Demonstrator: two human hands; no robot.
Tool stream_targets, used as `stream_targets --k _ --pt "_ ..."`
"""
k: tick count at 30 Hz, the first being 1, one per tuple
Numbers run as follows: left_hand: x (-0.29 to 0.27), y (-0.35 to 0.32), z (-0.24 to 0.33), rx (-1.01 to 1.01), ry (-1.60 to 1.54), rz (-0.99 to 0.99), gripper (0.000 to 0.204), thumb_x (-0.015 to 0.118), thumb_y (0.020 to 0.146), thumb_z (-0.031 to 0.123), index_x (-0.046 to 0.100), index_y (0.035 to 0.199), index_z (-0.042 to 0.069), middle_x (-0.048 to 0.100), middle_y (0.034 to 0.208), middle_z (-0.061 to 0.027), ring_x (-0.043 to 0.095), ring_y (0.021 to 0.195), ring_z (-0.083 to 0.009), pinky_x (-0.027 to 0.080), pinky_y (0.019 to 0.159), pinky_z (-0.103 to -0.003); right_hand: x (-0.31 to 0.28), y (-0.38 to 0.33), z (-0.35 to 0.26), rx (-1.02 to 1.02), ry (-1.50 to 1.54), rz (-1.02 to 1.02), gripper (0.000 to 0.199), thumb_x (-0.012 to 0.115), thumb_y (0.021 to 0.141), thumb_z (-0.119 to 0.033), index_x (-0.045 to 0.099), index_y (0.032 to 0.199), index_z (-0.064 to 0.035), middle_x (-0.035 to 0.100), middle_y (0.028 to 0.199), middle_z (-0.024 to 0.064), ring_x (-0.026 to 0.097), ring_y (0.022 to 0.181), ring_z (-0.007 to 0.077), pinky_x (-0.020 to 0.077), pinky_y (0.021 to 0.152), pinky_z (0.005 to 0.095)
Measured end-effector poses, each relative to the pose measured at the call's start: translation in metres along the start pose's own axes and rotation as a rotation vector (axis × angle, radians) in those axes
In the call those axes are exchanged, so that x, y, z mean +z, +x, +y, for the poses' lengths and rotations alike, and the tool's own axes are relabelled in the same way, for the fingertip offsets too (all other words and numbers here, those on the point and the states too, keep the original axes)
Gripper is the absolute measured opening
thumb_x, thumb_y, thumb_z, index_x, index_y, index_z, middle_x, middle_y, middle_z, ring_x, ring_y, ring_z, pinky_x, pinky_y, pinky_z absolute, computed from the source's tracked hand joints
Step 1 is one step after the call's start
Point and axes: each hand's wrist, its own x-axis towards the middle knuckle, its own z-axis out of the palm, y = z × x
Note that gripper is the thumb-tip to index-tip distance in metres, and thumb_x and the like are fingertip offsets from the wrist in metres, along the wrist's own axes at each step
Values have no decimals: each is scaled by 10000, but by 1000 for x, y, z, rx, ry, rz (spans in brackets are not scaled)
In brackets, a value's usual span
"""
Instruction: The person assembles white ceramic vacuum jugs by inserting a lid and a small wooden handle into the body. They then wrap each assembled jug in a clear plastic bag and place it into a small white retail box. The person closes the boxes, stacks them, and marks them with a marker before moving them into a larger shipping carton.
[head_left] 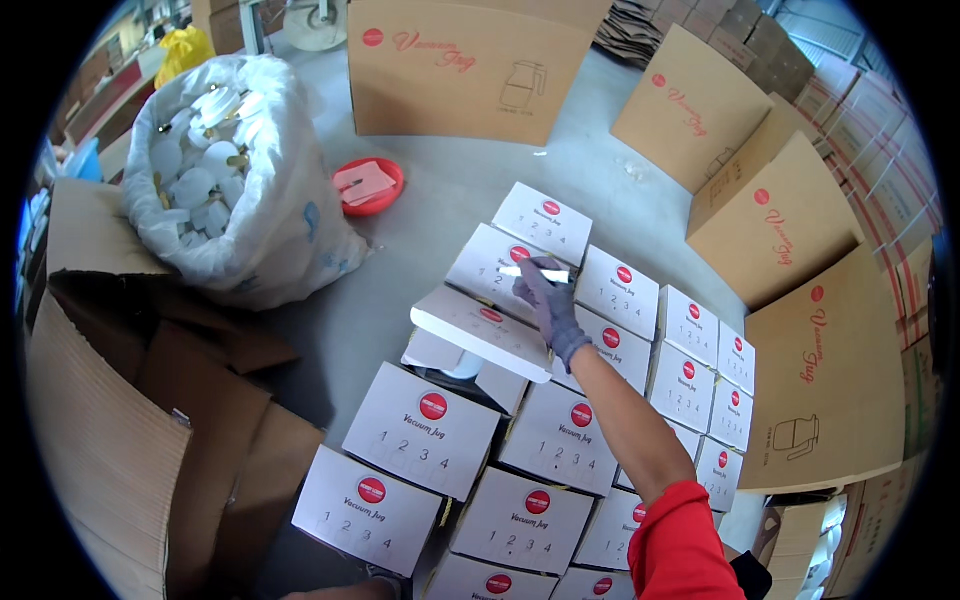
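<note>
My right hand [548, 305], in a grey glove, has its fingers closed around a white marker pen [535, 273]. It is over a white box [475, 258] near the far end of several rows of similar boxes with round red marks. Just nearer, another white box has its lid flap [480, 330] raised, and a pale rounded item [465, 366] shows inside. Of my left hand [388, 584], only a bit of grey glove and bare forearm appears at the lower edge, beside a front-row box [365, 510]; its fingers are hidden.
A big plastic bag [325, 245] full of white lids stands at left, near a red basin [385, 203] holding pink slips. Open brown cartons [110, 430] lie at lower left. More cartons [830, 370] line the right and the far side [450, 85].
</note>
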Motion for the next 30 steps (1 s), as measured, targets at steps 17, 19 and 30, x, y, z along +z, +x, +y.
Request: stream_targets --k 17,19,30 --pt "5 -20 8 4 13 19 320 552 824 217 587 1056 -2 599 850 -119 606 744 -238 492 714 -361 18 -140 43 -948 -1351 -344 336 564 849 -62 552 1168 -167 595 1267 158 516 1250 310 289 1100 543" --pt "5 -21 8 3 6 24 318 552 823 218 588 1051 -1 598 847 -119 605 741 -239 491 711 -361 16 -140 52 -959 -1373 -366 301 569 848 -68 573 1135 -159 599 1260 156 522 1240 309 289 1101 542" --pt "7 -25 14 6 -20 18 306 549 817 226 592 1024 5 595 833 -121 602 728 -243 488 692 -362 22 -144 55 -996 -1371 -375 290 568 832 -39 584 1104 -139 582 1226 205 509 1226 347 305 1101 547"
